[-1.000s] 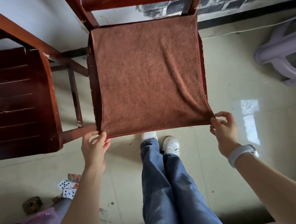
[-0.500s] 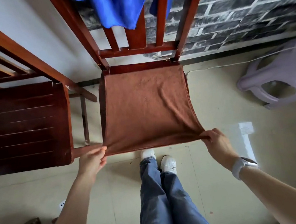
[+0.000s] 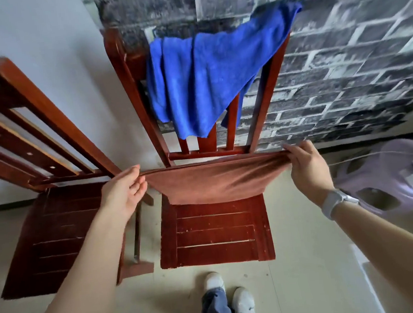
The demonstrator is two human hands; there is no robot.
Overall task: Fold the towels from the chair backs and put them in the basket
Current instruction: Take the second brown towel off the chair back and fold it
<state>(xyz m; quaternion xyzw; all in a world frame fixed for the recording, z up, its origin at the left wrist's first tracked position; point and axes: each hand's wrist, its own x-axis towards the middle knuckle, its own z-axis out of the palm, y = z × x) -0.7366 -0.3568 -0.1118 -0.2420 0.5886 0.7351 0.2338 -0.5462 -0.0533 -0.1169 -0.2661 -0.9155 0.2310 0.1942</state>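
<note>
Left hand [image 3: 125, 189] — pinched shut on one corner of the brown towel [image 3: 215, 183], which spans from it across to the right hand [image 3: 307, 169], likewise closed on the opposite corner, the cloth doubled over and sagging onto the rear of the chair seat [image 3: 215, 233] below both hands. Above and between the hands, the blue towel [image 3: 205, 80] hangs unfolded over the chair back — judged one towel mid-fold, one untouched; no basket in view, so nothing confirmed stowed

We stand in a home room: wooden dining chairs [image 3: 215, 233], brick-pattern wallpaper [image 3: 343, 67], tiled floor [image 3: 312, 272], plastic stool [image 3: 389, 176].
</note>
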